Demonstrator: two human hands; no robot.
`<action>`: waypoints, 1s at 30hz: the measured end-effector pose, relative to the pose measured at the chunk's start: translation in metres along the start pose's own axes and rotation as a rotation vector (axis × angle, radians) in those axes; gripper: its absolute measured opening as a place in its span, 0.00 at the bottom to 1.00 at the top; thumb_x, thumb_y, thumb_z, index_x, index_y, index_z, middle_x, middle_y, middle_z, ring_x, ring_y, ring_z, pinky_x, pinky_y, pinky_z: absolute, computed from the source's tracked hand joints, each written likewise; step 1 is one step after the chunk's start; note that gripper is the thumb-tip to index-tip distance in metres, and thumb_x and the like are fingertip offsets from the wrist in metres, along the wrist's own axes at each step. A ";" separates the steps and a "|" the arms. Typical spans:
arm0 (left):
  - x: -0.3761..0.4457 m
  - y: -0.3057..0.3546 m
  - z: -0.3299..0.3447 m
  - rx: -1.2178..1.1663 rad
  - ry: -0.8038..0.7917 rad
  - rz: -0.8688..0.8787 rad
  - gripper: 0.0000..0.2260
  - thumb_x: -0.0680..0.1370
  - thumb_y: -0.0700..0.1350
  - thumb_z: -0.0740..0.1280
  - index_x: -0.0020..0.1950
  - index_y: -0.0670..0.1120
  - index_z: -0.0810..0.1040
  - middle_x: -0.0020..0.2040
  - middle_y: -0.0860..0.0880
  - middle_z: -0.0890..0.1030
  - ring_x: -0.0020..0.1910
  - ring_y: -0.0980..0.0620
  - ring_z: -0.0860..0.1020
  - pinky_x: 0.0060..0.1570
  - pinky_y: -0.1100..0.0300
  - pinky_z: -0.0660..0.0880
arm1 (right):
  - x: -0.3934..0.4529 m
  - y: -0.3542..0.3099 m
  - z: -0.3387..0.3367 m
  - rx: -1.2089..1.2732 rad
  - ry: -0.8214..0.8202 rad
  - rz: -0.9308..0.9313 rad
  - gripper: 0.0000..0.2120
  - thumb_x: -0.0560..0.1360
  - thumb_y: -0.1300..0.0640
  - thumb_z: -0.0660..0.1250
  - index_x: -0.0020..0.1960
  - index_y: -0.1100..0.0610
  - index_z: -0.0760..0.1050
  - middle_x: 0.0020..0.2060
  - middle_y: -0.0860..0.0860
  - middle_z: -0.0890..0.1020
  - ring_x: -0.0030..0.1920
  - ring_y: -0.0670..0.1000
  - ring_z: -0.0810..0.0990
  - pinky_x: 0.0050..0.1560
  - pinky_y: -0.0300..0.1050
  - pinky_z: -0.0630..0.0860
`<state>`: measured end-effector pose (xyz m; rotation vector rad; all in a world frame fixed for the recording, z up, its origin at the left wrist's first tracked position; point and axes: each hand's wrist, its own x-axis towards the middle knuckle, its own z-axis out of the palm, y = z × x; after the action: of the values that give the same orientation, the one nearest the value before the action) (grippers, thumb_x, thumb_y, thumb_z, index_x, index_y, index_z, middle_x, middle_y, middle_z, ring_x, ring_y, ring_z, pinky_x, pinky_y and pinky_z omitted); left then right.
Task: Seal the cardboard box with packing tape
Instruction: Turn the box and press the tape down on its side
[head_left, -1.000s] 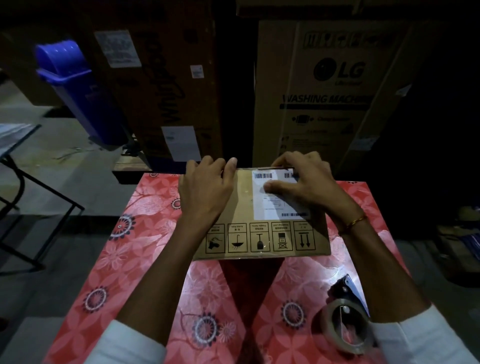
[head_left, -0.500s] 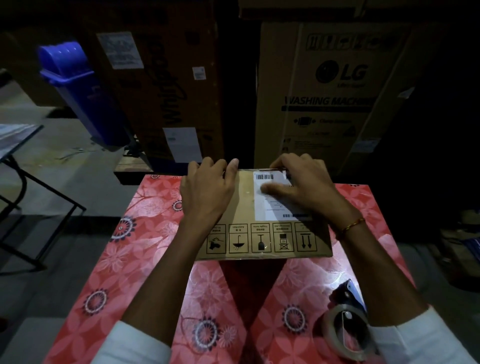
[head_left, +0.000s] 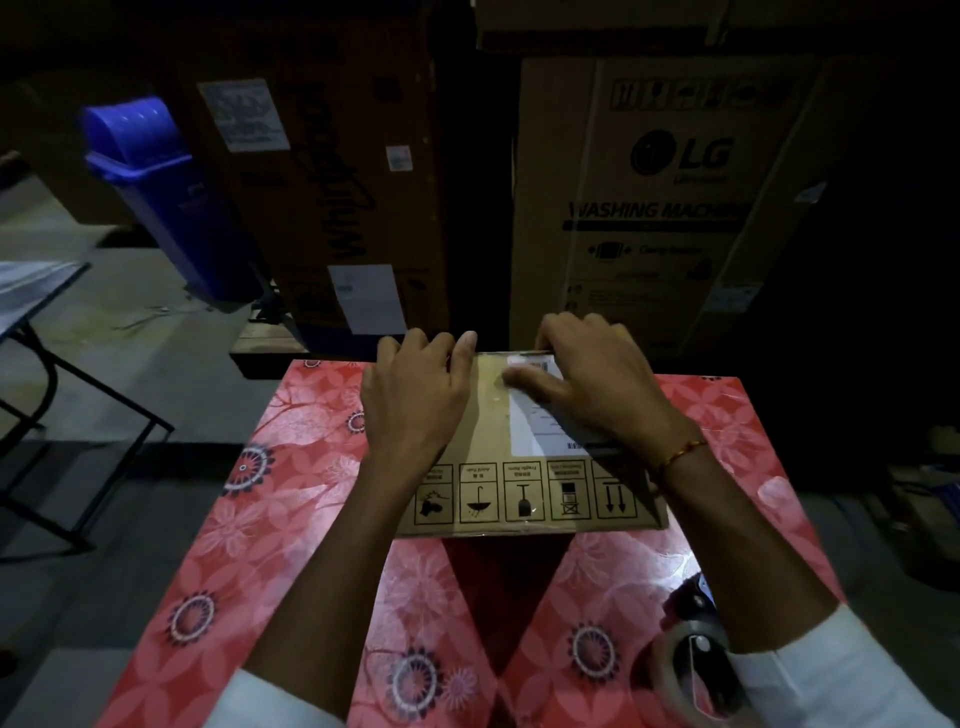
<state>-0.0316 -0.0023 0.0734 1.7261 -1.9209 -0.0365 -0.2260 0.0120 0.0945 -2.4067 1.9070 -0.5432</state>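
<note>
Both hands are lying flat on the brown cardboard box at the far edge of the red floral tablecloth. Left hand and right hand are pressing down with fingers spread, gripping nothing. The clear packing tape dispenser is sitting at the near right corner.

The right hand is the thing that moves. A second ago its thumb lay about level with the middle of the white shipping label, with both barcodes at the label's top edge showing beside it. Now the thumb sits higher and further left, close to the far edge of the cardboard box, and it covers the left of those two barcodes (the one beside it is smeared by blur). More of the label's lower part shows below the thumb than before. The wrist and its thin bracelet reach slightly further across the box top.
</note>
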 end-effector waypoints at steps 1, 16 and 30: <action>-0.001 0.000 0.000 0.003 0.003 0.000 0.23 0.83 0.61 0.49 0.50 0.50 0.79 0.46 0.50 0.77 0.47 0.51 0.68 0.41 0.53 0.66 | -0.001 0.003 -0.004 0.004 -0.056 -0.028 0.27 0.70 0.23 0.60 0.52 0.46 0.68 0.47 0.44 0.72 0.47 0.49 0.69 0.51 0.49 0.67; -0.006 0.002 -0.002 -0.028 0.006 -0.005 0.21 0.84 0.60 0.50 0.47 0.50 0.77 0.45 0.51 0.75 0.48 0.50 0.70 0.43 0.51 0.70 | 0.005 -0.011 -0.005 -0.066 -0.112 -0.020 0.30 0.70 0.20 0.51 0.50 0.45 0.70 0.46 0.46 0.74 0.48 0.51 0.71 0.55 0.55 0.68; -0.008 0.000 -0.003 -0.036 0.004 0.016 0.20 0.83 0.59 0.49 0.47 0.51 0.76 0.43 0.52 0.73 0.46 0.50 0.69 0.42 0.50 0.71 | 0.009 -0.025 0.003 -0.057 0.013 0.031 0.22 0.79 0.29 0.49 0.42 0.45 0.67 0.39 0.45 0.72 0.44 0.50 0.69 0.52 0.55 0.68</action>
<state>-0.0299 0.0058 0.0727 1.6853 -1.9195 -0.0613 -0.1994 0.0090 0.0996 -2.4092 1.9876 -0.5106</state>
